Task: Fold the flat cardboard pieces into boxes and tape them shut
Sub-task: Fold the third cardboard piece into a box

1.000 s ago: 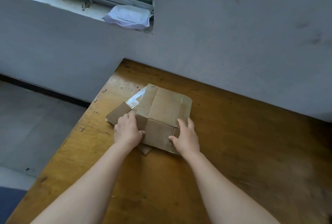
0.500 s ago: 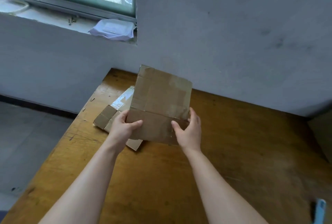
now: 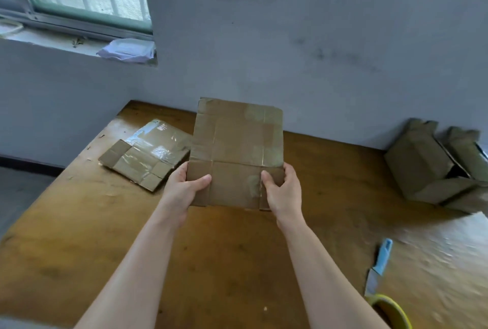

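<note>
Currently at an early stage for the piece in hand. Holds one flat cardboard piece [image 3: 237, 149] upright above the worktop [image 3: 237, 262], creased and patched with old tape, with no panel raised yet. Left hand [image 3: 184, 186] grip: closed on the lower left edge, thumb on the front face. Right hand [image 3: 284, 191] grip: closed on the lower right edge in the same way. Leaves a second flat piece [image 3: 145, 154] lying unfolded on the worktop, just left of the held one. Shows two folded boxes [image 3: 433, 167] at the far right by the wall, flaps apparently open; too blurred to tell whether taped.

Done, on this evidence: probably two boxes formed. Left to do: open the held piece into a tube, fold the flaps, tape shut; repeat for the piece on the worktop; seal the two at the right if unsealed. Within reach at lower right: a blue-handled knife [image 3: 380, 265] and a yellow roll [image 3: 393, 310], likely the tape, only partly in view.
</note>
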Motion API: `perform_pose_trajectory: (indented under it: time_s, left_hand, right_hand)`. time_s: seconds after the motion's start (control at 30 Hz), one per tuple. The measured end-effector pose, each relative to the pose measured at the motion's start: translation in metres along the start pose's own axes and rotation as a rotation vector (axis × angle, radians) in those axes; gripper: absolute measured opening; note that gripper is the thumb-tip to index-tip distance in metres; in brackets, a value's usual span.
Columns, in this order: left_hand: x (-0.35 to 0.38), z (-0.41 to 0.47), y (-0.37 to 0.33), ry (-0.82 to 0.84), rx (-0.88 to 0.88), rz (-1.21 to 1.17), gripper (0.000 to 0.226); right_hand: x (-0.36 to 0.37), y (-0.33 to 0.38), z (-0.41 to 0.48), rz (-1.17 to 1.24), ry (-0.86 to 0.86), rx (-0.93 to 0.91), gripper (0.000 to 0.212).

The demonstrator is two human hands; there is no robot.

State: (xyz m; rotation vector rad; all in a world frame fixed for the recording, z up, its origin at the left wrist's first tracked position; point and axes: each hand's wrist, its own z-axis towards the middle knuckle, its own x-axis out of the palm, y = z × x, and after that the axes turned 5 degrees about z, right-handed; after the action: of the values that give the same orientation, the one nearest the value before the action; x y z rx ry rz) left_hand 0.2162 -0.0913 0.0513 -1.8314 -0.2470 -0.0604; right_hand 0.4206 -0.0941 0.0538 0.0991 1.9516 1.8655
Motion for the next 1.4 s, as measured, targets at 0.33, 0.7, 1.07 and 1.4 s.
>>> perform_pose_trajectory:
  time_s: [0.33, 0.7, 1.07, 1.4]
  left_hand:
    - [0.082, -0.093, 0.049, -0.008, 0.006, 0.069, 0.030]
    - [0.127, -0.189, 0.079, 0.105, 0.009, 0.339, 0.050]
    - [0.208, -0.264, 0.112, 0.175, 0.028, 0.480, 0.048]
    - [0.337, -0.319, 0.168, 0.143, -0.025, 0.556, 0.066]
  right_hand:
    - [-0.123, -0.021, -0.060, -0.015, -0.029, 0.004, 0.037]
    - [-0.210, -0.049, -0.150, -0.036, -0.170, 0.106, 0.039]
    - [-0.317, -0.087, -0.199, 0.015, -0.225, 0.145, 0.040]
    - [-0.455, -0.124, -0.198, -0.069, -0.222, 0.155, 0.045]
